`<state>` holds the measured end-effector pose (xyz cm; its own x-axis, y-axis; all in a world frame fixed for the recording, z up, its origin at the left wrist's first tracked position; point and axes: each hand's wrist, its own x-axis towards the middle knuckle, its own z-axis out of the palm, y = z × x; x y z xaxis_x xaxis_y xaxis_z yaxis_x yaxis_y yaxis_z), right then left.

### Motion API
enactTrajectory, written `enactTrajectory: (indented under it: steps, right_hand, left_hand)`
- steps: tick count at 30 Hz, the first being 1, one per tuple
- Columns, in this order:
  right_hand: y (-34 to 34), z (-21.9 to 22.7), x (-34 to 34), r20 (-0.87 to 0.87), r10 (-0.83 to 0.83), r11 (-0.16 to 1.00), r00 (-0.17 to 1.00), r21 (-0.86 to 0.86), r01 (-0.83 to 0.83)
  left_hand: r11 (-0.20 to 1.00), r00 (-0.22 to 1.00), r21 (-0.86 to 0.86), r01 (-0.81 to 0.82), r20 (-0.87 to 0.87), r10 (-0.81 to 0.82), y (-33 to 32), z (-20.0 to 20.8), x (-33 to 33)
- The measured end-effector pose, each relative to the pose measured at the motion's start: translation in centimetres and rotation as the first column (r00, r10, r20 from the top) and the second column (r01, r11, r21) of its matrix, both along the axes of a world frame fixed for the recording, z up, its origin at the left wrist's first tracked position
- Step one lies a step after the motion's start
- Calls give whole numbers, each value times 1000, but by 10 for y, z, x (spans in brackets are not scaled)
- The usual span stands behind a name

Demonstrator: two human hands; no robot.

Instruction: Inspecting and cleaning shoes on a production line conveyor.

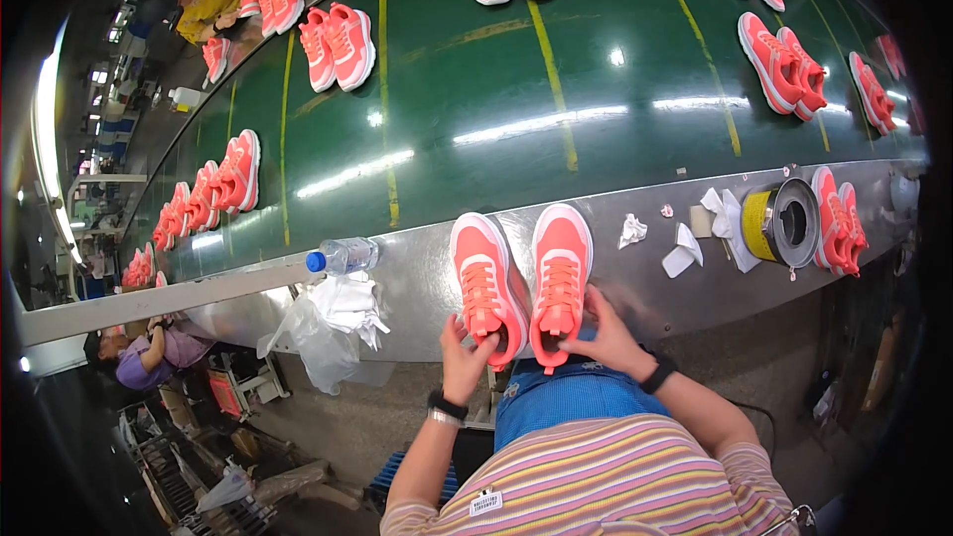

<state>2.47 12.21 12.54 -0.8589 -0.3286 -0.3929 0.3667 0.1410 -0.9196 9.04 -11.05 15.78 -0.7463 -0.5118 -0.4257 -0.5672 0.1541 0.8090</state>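
Two coral-pink sneakers with white soles and pink laces stand side by side at the metal ledge, toes pointing away from me. My left hand [466, 367] grips the left sneaker [479, 260] by its collar, the thumb at the shoe opening and the fingers along the outer side. On the other one, the right sneaker [562, 260], my right hand [608, 339] has its thumb in the opening and its fingers against the outer side. Both heels hang over the ledge's near edge, close to my body.
Beyond the metal ledge [422, 283] runs a green conveyor belt [447, 79] with yellow lines, carrying more pairs of sneakers [338, 45]. A clear bottle [347, 255] and white cloths [349, 308] lie left. Rightward are paper scraps [683, 250], a yellow-and-grey roll [781, 223] and another pair [837, 218].
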Motion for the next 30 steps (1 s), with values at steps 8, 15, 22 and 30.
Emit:
enactTrajectory:
  steps: [8,15,22,30]
  right_hand:
    - [-12,-8,-12,165,9,953,986,-299,41]
    - [-11,5,4,284,-54,953,957,-272,135]
    - [-8,-2,17,452,-36,890,891,-392,235]
    - [-2,2,9,272,-59,933,960,-328,150]
  left_hand:
    - [683,987,722,-107,159,-15,-61,-49,9]
    - [504,998,862,-53,58,6,-68,-49,18]
    - [428,996,904,4,34,-80,-78,-53,21]
    - [367,1000,930,-8,15,-16,-80,-51,18]
